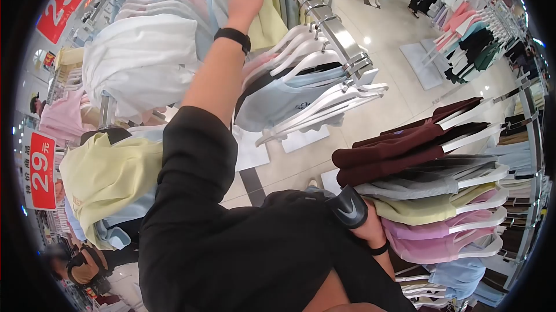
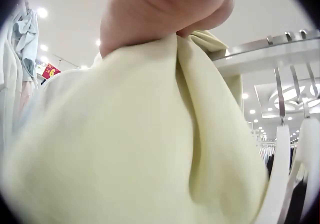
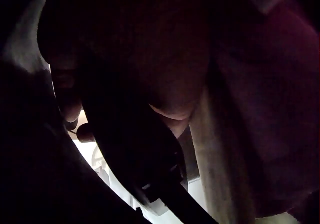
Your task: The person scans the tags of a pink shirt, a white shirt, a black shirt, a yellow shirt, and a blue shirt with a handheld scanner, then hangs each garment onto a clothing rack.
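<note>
My left hand [image 1: 245, 2] is at the top rack and grips a pale yellow garment [image 1: 267, 22]. In the left wrist view the fingers [image 2: 160, 16] pinch its upper edge, and the cloth hangs in a fold below. My right hand [image 1: 372, 226], low at my right side, holds a dark grey, rounded object with a pale curved mark [image 1: 347, 208]. In the dark right wrist view the fingers [image 3: 86, 132] wrap round its long black body [image 3: 132, 134]. Its exact kind I cannot tell. Beside this hand hang pink and purple garments [image 1: 428, 236].
White hangers [image 1: 324, 106] and a pale blue shirt [image 1: 289, 103] hang from the metal rail [image 1: 330, 22]. Maroon garments [image 1: 399, 147] hang to the right. White clothes [image 1: 139, 60] and red price signs [image 1: 43, 170] stand at left. Tiled floor [image 1: 370, 57] runs between the racks.
</note>
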Motion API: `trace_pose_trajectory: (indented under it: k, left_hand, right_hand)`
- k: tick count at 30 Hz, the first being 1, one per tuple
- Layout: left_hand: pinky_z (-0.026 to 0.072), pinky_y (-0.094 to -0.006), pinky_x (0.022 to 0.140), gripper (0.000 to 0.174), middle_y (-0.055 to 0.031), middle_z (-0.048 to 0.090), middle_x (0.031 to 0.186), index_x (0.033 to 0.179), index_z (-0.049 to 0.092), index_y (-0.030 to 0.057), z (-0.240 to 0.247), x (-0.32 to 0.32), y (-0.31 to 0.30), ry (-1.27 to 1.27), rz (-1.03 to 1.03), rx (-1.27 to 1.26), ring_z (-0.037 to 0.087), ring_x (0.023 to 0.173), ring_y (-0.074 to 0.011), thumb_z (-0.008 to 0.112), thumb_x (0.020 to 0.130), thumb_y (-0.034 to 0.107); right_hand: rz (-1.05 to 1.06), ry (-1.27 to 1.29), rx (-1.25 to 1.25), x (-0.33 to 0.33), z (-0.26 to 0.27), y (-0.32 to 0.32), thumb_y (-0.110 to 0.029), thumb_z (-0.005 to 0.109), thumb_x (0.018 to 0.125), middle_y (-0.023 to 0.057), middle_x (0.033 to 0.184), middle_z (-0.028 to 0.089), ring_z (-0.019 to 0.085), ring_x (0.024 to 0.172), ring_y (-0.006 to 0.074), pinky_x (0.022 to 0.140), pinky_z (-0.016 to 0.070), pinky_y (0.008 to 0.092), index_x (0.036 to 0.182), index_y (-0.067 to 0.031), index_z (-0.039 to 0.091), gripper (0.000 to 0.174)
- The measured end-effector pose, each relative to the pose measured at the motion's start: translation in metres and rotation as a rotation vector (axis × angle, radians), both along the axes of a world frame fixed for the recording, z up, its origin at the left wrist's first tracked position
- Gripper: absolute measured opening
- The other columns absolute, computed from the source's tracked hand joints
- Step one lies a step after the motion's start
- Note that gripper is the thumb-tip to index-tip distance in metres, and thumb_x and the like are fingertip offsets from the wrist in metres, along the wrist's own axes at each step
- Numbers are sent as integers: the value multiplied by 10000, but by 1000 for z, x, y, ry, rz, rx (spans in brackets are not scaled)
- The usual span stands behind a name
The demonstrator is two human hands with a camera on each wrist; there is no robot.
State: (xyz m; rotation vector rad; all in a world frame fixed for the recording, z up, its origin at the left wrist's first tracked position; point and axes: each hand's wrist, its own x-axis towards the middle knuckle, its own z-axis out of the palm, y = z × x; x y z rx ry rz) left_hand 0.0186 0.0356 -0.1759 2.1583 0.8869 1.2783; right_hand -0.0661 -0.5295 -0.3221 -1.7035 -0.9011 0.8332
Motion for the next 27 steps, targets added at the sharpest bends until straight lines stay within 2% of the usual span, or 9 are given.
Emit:
trace_pose_trajectory:
  k: [2, 5, 8, 13, 16, 17, 19, 22, 27]
  left_hand:
    - [525, -484, 975, 471, -230, 712, 1203, 1313, 630, 68, 21, -2, -5, -84, 3, 65, 681, 1109, -409, 565, 1010, 422]
    - [508, -368, 976, 315, -147, 706, 1195, 1265, 622, -8, 48, 6, 2, -125, -40, 134, 663, 1138, -300, 467, 1091, 204]
    - [495, -363, 975, 286, -153, 704, 1183, 1240, 620, -15, 76, 0, -19, -406, 45, 232, 662, 1111, -288, 467, 1063, 149]
    - [527, -353, 953, 268, -131, 679, 1191, 1235, 600, 2, 139, -58, -78, -1148, -598, -40, 655, 1091, -214, 444, 1109, 180]
    - [550, -354, 943, 310, -124, 672, 1205, 1272, 589, 12, 155, -118, -116, -1236, -547, 91, 665, 1069, -218, 435, 1126, 237]
    - [533, -344, 962, 307, -122, 670, 1210, 1304, 580, 0, 159, -140, -148, -1276, -698, -71, 655, 1090, -216, 451, 1115, 204]
    - [527, -533, 1012, 514, -210, 654, 1334, 1384, 562, 39, 136, -202, -125, -1121, -1254, -319, 661, 1154, -423, 432, 1052, 409]
    - [544, -523, 1015, 538, -208, 618, 1362, 1436, 487, -30, 104, -239, -162, -1107, -1225, -223, 658, 1181, -370, 350, 1087, 356]
    - [535, -478, 1016, 461, -184, 613, 1364, 1418, 502, -34, 54, -268, -211, -1042, -880, -211, 646, 1191, -321, 420, 1071, 258]
  right_hand:
    - [10, -16, -29, 2, 0, -2, -68, 812, 786, 172, 1240, 693, 670, 1154, 270, 1026, 499, 362, 1321, 33, 610, 581]
    - [29, -54, -11, 3, 1, -1, -82, 815, 784, 178, 1265, 683, 656, 1188, 274, 1050, 487, 366, 1338, 34, 602, 605]
    - [17, -48, 9, 1, -1, -1, -92, 814, 780, 181, 1267, 682, 657, 1192, 282, 1052, 487, 369, 1341, 33, 600, 614]
    - [9, -49, 35, -1, 7, 5, -98, 813, 759, 180, 1204, 709, 691, 1124, 298, 1007, 513, 382, 1279, 33, 636, 564]
    - [21, -73, 51, -1, 20, 16, -102, 809, 752, 178, 1129, 731, 717, 1055, 313, 971, 528, 384, 1224, 37, 661, 514]
    - [27, -89, 56, -2, 23, 21, -105, 807, 751, 177, 1104, 738, 724, 1032, 318, 960, 533, 384, 1207, 38, 669, 498]
    - [69, -115, 109, -1, 22, 29, -103, 801, 750, 178, 1073, 742, 730, 1013, 329, 951, 534, 379, 1186, 40, 675, 476]
    - [87, -84, 170, -9, 18, 38, -90, 798, 752, 157, 1128, 734, 714, 1054, 276, 971, 518, 359, 1228, 45, 646, 517]
    - [120, 60, 258, -30, 43, 76, -45, 788, 785, 114, 1288, 651, 621, 1140, 184, 1023, 453, 288, 1334, 34, 584, 591]
